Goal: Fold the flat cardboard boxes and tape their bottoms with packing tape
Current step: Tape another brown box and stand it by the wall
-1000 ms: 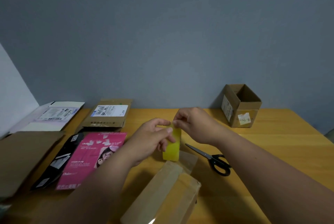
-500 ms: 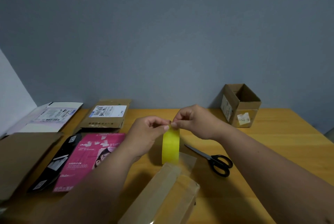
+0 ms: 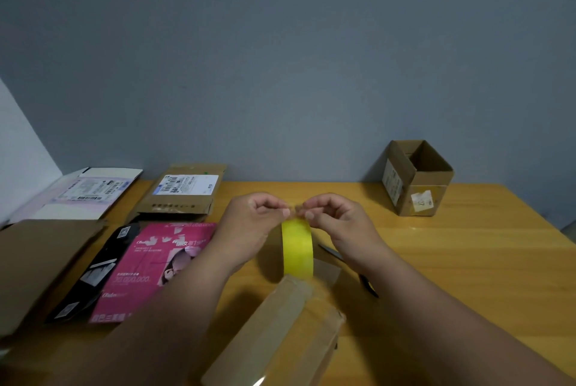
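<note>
A yellow roll of packing tape stands on edge in the middle of the wooden table. My left hand and my right hand meet above it, and both pinch at the top of the roll with thumb and fingertips. In front of the roll lies a folded brown cardboard box with a strip of tape along its upper face. My forearms hide part of it.
Black scissors lie right of the roll, mostly behind my right forearm. An open small box stands at the back right. Flat boxes lie to the left: a pink one, a black one, brown ones and a white one.
The tape roll has turned more upright and edge-on. Both hands rose slightly and kept pinching at its top. The view shifted a little.
</note>
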